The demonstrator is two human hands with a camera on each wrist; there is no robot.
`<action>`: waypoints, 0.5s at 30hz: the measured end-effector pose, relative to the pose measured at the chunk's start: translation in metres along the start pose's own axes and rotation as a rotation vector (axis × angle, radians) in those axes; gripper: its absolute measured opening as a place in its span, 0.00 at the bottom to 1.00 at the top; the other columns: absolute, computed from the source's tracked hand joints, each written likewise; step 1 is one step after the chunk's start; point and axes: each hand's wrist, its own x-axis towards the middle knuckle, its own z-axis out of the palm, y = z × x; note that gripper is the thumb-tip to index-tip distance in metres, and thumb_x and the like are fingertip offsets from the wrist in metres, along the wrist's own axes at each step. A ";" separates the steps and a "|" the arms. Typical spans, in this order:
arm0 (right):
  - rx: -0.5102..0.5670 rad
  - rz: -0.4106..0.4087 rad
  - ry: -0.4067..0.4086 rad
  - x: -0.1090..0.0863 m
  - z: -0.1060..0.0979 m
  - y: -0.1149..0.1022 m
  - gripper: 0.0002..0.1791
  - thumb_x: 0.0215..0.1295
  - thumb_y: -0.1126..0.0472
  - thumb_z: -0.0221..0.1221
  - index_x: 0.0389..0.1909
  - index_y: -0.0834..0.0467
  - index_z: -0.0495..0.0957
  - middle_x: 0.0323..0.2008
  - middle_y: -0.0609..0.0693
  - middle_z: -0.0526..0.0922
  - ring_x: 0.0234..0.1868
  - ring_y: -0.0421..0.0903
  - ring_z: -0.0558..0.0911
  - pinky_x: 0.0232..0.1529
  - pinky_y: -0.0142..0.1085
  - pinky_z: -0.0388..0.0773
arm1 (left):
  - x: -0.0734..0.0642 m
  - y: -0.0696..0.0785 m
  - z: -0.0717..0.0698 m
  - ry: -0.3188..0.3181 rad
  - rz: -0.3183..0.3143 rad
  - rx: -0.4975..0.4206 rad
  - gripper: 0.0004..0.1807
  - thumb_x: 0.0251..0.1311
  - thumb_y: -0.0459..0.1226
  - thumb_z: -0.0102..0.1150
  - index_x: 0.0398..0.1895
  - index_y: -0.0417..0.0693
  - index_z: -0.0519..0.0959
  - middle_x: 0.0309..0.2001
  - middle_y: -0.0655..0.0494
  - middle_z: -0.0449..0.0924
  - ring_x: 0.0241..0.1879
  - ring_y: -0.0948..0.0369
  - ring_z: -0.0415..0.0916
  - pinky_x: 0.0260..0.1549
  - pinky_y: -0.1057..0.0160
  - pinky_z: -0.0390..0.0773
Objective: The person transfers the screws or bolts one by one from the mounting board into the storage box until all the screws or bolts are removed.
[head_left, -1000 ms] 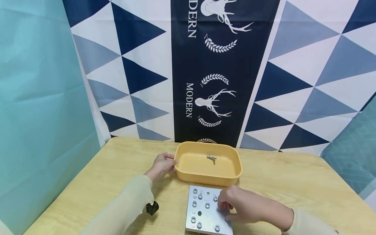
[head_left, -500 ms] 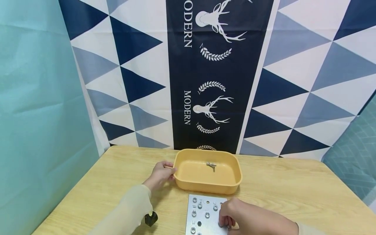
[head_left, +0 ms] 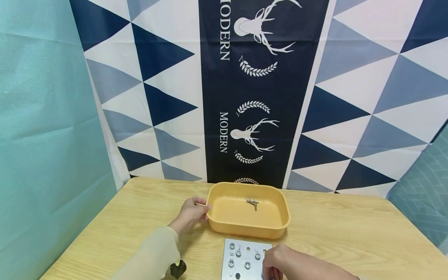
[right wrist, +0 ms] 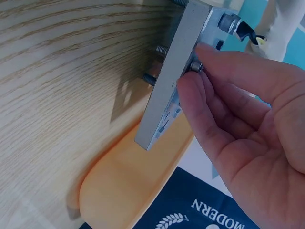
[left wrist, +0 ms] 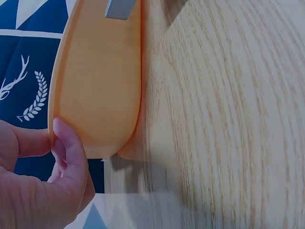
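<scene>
My left hand pinches the left rim of an orange plastic tray, thumb on one side and fingers on the other. Inside the tray lie several small bolts. In front of it is a silver metal plate, with several socket-head bolts standing in its holes. My right hand is at the plate's right side, thumb and forefinger pinching the head of a bolt at the plate's face. Threaded bolt ends stick out of the plate's underside. The head view cuts off the plate's near part.
A wooden table carries the tray and plate. Patterned cloth hangs behind the table's back edge, with a teal sheet on the left. A small black piece sits by the left sleeve.
The head view has tilted up, so the tray, plate and hands appear lower in it. The left hand keeps its grip on the tray rim; the right hand stays at the plate.
</scene>
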 end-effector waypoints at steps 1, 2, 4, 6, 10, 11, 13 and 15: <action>0.006 0.011 -0.002 0.000 0.000 -0.001 0.04 0.52 0.64 0.67 0.25 0.53 0.82 0.22 0.39 0.79 0.23 0.19 0.70 0.22 0.09 0.67 | -0.001 0.000 0.000 0.001 0.000 -0.001 0.13 0.59 0.26 0.58 0.46 0.31 0.71 0.30 0.50 0.71 0.26 0.62 0.72 0.22 0.73 0.77; 0.015 0.027 -0.003 0.000 0.000 -0.002 0.04 0.52 0.64 0.67 0.25 0.52 0.82 0.22 0.38 0.79 0.22 0.18 0.70 0.21 0.09 0.67 | -0.001 0.001 0.000 0.002 0.000 -0.001 0.13 0.59 0.26 0.58 0.46 0.31 0.71 0.30 0.50 0.71 0.26 0.62 0.72 0.22 0.73 0.77; 0.038 0.070 -0.012 0.000 -0.001 -0.004 0.04 0.52 0.64 0.67 0.24 0.52 0.82 0.21 0.37 0.78 0.22 0.18 0.69 0.21 0.10 0.68 | -0.002 0.001 0.000 0.001 0.001 0.002 0.13 0.59 0.26 0.57 0.46 0.31 0.71 0.30 0.50 0.71 0.26 0.62 0.72 0.23 0.73 0.78; 0.050 0.123 -0.029 0.002 -0.001 -0.005 0.05 0.52 0.63 0.67 0.22 0.51 0.82 0.20 0.35 0.76 0.21 0.19 0.68 0.20 0.12 0.68 | -0.003 0.001 0.000 -0.001 -0.001 0.005 0.13 0.59 0.26 0.57 0.47 0.31 0.71 0.30 0.50 0.71 0.26 0.62 0.73 0.24 0.72 0.78; 0.021 0.153 -0.044 0.004 -0.002 -0.004 0.05 0.51 0.65 0.68 0.21 0.52 0.82 0.19 0.35 0.76 0.21 0.20 0.68 0.20 0.12 0.68 | -0.002 0.002 0.000 -0.008 0.010 0.003 0.14 0.59 0.26 0.58 0.47 0.30 0.71 0.30 0.50 0.71 0.26 0.62 0.72 0.25 0.71 0.79; 0.010 0.149 -0.042 0.004 -0.001 -0.004 0.05 0.51 0.65 0.68 0.21 0.53 0.83 0.19 0.36 0.76 0.21 0.20 0.68 0.20 0.11 0.68 | -0.002 0.002 0.000 -0.010 0.014 0.001 0.14 0.59 0.26 0.58 0.47 0.30 0.71 0.29 0.50 0.71 0.25 0.63 0.72 0.25 0.71 0.80; -0.031 0.104 -0.014 0.004 0.000 -0.002 0.06 0.50 0.65 0.68 0.20 0.53 0.82 0.18 0.37 0.77 0.21 0.19 0.67 0.19 0.10 0.66 | -0.002 0.001 0.000 -0.008 0.019 0.001 0.14 0.58 0.26 0.58 0.46 0.30 0.71 0.29 0.50 0.70 0.25 0.63 0.72 0.24 0.71 0.79; -0.023 0.104 -0.008 0.002 0.001 -0.003 0.05 0.52 0.63 0.67 0.20 0.52 0.83 0.18 0.36 0.78 0.20 0.19 0.67 0.18 0.11 0.65 | -0.002 0.000 0.000 -0.005 0.023 0.002 0.13 0.58 0.26 0.58 0.46 0.30 0.71 0.28 0.51 0.70 0.24 0.63 0.71 0.23 0.71 0.79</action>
